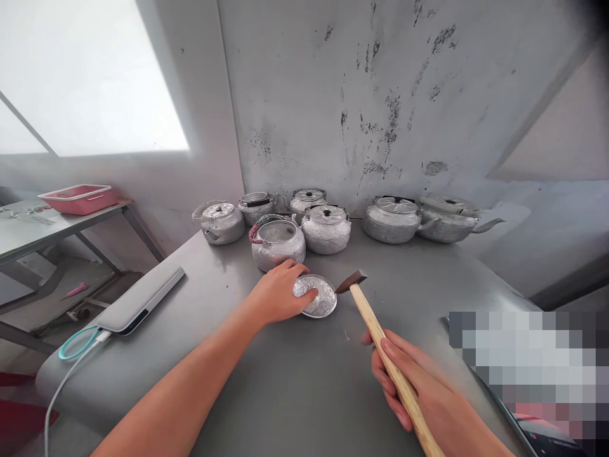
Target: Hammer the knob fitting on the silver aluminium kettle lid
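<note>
My left hand [284, 293] holds the left edge of a round metal lid [322, 298], its thumb lying on the lid's upper face. The lid is on the grey table. In my right hand [409, 374] is the wooden handle of a hammer [371, 314], fingers wrapped round it. The hammer's dark head is just right of the lid, close to its rim. Behind my left hand stands a dented kettle [280, 252] with its top uncovered and a red and green wrapped handle tipped to the left.
Several lidded kettles, among them one at centre [326, 231] and one at right [394, 222], line the wall. A power bank [147, 301] with cables lies left on the table [285, 406]. A pink basket [83, 200] sits on another table. A blurred-out device is at right.
</note>
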